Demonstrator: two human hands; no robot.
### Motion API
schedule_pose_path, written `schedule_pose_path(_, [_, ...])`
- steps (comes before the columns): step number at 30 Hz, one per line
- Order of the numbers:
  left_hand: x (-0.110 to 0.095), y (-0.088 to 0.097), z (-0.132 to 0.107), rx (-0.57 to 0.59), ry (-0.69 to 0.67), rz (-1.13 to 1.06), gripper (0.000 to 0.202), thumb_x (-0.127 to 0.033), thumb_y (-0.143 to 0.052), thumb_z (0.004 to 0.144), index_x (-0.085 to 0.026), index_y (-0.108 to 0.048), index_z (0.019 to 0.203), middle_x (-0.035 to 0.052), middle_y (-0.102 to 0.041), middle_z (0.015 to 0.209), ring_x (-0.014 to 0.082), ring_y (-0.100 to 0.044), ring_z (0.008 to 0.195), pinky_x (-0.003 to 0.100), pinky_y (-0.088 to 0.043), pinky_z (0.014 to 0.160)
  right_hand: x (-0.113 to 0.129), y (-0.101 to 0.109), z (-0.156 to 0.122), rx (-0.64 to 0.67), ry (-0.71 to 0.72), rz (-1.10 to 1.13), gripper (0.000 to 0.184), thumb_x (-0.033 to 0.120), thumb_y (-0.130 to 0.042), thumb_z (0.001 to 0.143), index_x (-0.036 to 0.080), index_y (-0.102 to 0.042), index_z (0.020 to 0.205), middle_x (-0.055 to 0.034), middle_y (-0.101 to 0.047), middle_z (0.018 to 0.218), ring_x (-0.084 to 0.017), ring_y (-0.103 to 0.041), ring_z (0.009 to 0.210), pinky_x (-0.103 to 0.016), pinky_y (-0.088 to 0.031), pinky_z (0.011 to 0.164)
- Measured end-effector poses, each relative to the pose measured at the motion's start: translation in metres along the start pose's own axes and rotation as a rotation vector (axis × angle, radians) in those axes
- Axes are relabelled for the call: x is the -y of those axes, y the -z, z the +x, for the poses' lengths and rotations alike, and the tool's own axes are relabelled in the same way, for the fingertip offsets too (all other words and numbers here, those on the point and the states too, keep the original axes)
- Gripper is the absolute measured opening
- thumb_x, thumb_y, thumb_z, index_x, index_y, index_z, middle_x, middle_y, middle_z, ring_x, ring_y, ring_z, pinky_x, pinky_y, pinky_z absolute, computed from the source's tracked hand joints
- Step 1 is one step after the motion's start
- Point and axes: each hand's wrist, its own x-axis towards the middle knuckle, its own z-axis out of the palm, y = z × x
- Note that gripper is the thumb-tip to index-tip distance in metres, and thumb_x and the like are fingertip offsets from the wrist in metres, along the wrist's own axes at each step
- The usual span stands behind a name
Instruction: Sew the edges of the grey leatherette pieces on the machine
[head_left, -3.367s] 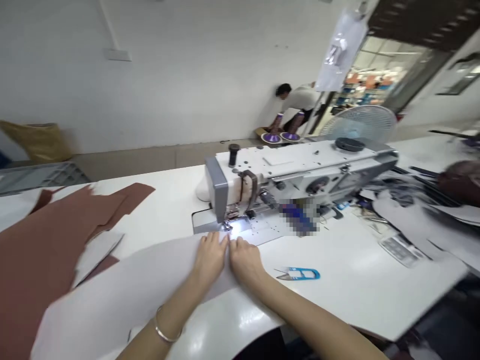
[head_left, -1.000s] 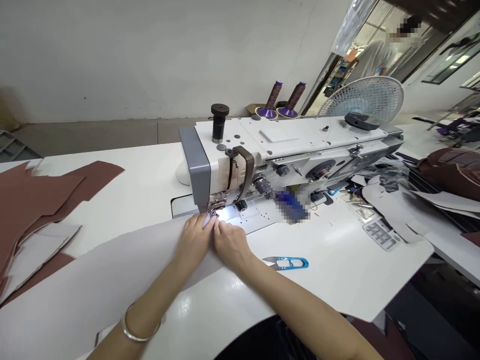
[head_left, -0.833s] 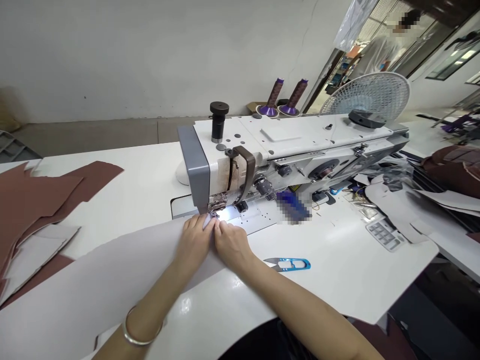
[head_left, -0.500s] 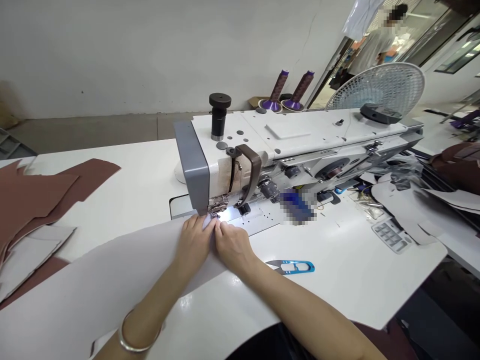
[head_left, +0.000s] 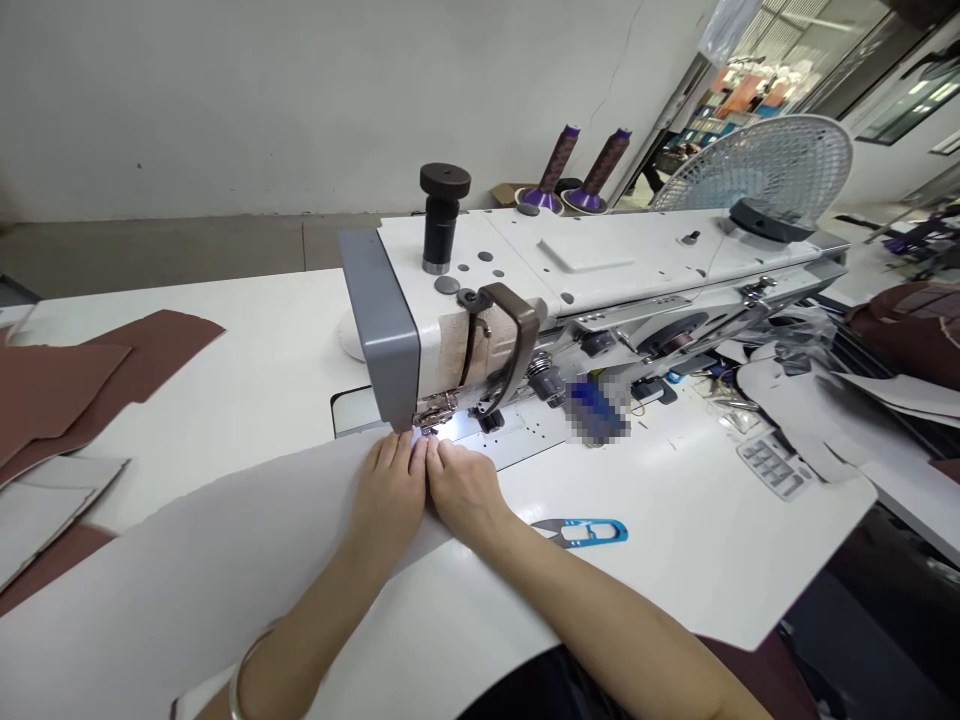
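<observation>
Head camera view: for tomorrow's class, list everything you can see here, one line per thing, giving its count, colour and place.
industrial sewing machine: one, white and grey, on the table
work table: one, white, beneath the machine
pale grey panel: one, pale grey, under both hands
brown cut panels: several, reddish brown, table's left side
thread snips: one pair, blue-handled, right of the hands
thread cones: two, brown on purple bases, behind the machine
electric fan: one, pale grey, behind the machine's far end
blurred object: one, blue, beside the machine; kind unclear
dark brown pile: one, far right
left hand: one, on the panel
right hand: one, on the panel
bangle: one, silver, on the left wrist
</observation>
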Motion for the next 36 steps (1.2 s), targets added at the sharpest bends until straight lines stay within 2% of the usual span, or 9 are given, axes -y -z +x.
schedule_pose_path(3, [-0.002,-0.002,-0.001,0.014,0.031,0.035,0.034,-0.009,-0.035,0.089,-0.006,-0.059,0.111,0.0172,-0.062,0.113,0.0278,-0.055,0.107,0.043,-0.042,0.093,0.0,0.0,0.001,-0.01,-0.021,0.013,0.019,0.009,-0.035,0.092,0.014,-0.052,0.097,-0.0076,-0.058,0.085,-0.015,-0.053,0.072,-0.025,-0.028,0.05])
schedule_pose_path(10, [0.009,-0.006,0.0,0.067,0.009,-0.007,0.034,-0.01,-0.035,0.089,-0.008,-0.06,0.112,0.0155,-0.064,0.108,0.0269,-0.057,0.104,0.044,-0.042,0.096,0.0,0.002,0.004,-0.049,-0.013,0.026,0.018,0.009,-0.038,0.09,0.015,-0.054,0.095,-0.007,-0.057,0.085,-0.017,-0.052,0.075,-0.027,-0.029,0.052])
schedule_pose_path(17, [-0.01,-0.007,-0.005,0.012,0.1,0.043,0.035,-0.01,-0.032,0.09,-0.003,-0.059,0.111,0.0197,-0.061,0.116,0.0291,-0.053,0.113,0.043,-0.042,0.096,0.001,0.001,0.006,-0.055,-0.032,0.021,0.018,0.01,-0.039,0.091,0.016,-0.056,0.091,-0.0071,-0.058,0.086,-0.018,-0.051,0.076,-0.028,-0.029,0.052])
schedule_pose_path(23, [0.015,0.0,-0.002,0.096,-0.022,0.024,0.037,-0.005,-0.034,0.087,-0.009,-0.06,0.111,0.0154,-0.063,0.113,0.0277,-0.055,0.11,0.046,-0.039,0.099,-0.003,0.009,-0.001,-0.025,-0.052,-0.007,0.026,0.012,-0.035,0.093,0.013,-0.058,0.105,-0.0105,-0.058,0.089,-0.02,-0.05,0.082,-0.029,-0.036,0.059])
schedule_pose_path(25, [0.017,0.006,0.0,0.114,-0.017,0.036,0.036,-0.005,-0.035,0.086,-0.012,-0.061,0.11,0.0144,-0.065,0.109,0.0287,-0.056,0.107,0.048,-0.041,0.094,-0.003,0.008,-0.001,-0.018,-0.039,-0.002,0.028,0.012,-0.033,0.094,0.013,-0.058,0.108,-0.0107,-0.058,0.089,-0.02,-0.05,0.082,-0.029,-0.036,0.059])
schedule_pose_path(27, [0.01,0.008,0.001,0.096,0.027,0.051,0.033,-0.007,-0.036,0.086,-0.011,-0.062,0.106,0.0149,-0.065,0.106,0.0287,-0.057,0.101,0.045,-0.045,0.086,-0.003,0.007,0.0,-0.014,-0.036,0.007,0.028,0.012,-0.033,0.094,0.013,-0.059,0.104,-0.0106,-0.058,0.089,-0.02,-0.049,0.082,-0.029,-0.036,0.058])
schedule_pose_path(29, [0.0,0.005,-0.001,0.046,0.086,0.038,0.031,-0.01,-0.035,0.088,-0.01,-0.062,0.103,0.0166,-0.063,0.109,0.0279,-0.056,0.1,0.043,-0.047,0.082,-0.003,0.005,0.001,-0.012,-0.039,0.017,0.027,0.013,-0.033,0.094,0.014,-0.06,0.1,-0.0105,-0.058,0.089,-0.02,-0.049,0.082,-0.029,-0.036,0.058])
schedule_pose_path(32, [-0.008,-0.003,-0.005,0.01,0.125,-0.009,0.034,-0.012,-0.03,0.09,-0.009,-0.06,0.108,0.0179,-0.061,0.113,0.0277,-0.053,0.107,0.045,-0.047,0.087,-0.004,0.004,0.0,-0.005,-0.047,0.024,0.028,0.013,-0.032,0.095,0.014,-0.06,0.098,-0.0098,-0.057,0.088,-0.02,-0.049,0.081,-0.028,-0.036,0.057])
schedule_pose_path(36, [0.009,-0.01,-0.006,0.072,0.037,-0.041,0.036,-0.008,-0.031,0.088,-0.008,-0.059,0.11,0.0168,-0.063,0.107,0.0272,-0.054,0.106,0.044,-0.045,0.092,-0.003,0.007,-0.004,-0.013,-0.048,0.017,0.029,0.012,-0.033,0.094,0.013,-0.058,0.108,-0.009,-0.058,0.087,-0.02,-0.049,0.081,-0.029,-0.036,0.057])
